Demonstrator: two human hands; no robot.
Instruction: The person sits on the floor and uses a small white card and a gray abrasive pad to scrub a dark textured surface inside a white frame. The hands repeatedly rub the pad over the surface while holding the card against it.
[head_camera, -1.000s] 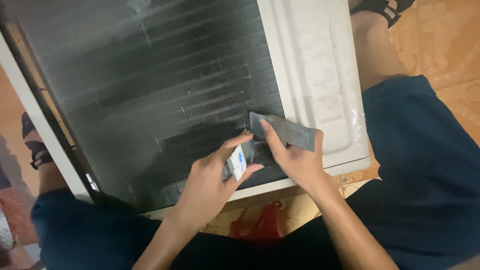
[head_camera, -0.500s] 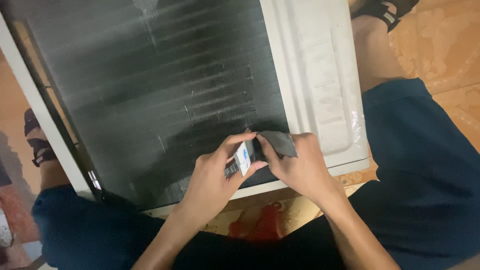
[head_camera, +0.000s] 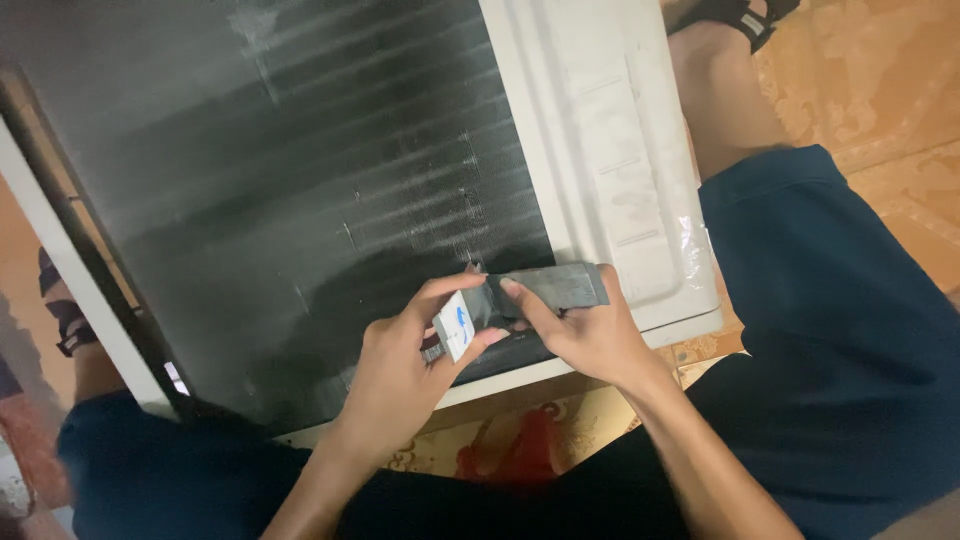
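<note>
A large air-conditioner unit lies flat between my knees, with a dark finned coil (head_camera: 300, 190) and a white plastic casing (head_camera: 610, 170) on its right. My left hand (head_camera: 410, 370) pinches a small white card-like piece (head_camera: 456, 326) with a blue mark at the coil's near edge. My right hand (head_camera: 590, 335) grips a grey flat strip (head_camera: 555, 287), held over the coil's near right corner. The two hands touch at the fingertips, and the strip's left end meets the white piece.
My legs in dark blue shorts (head_camera: 840, 330) flank the unit. Sandalled feet show at the far right (head_camera: 735, 18) and at the left edge (head_camera: 65, 315). Patterned orange floor tiles (head_camera: 880, 90) lie around, with a red motif (head_camera: 520, 450) under the unit's near edge.
The grey strip has turned from slanted to nearly level and shifted slightly right. My left hand stays on the white piece at the same spot.
</note>
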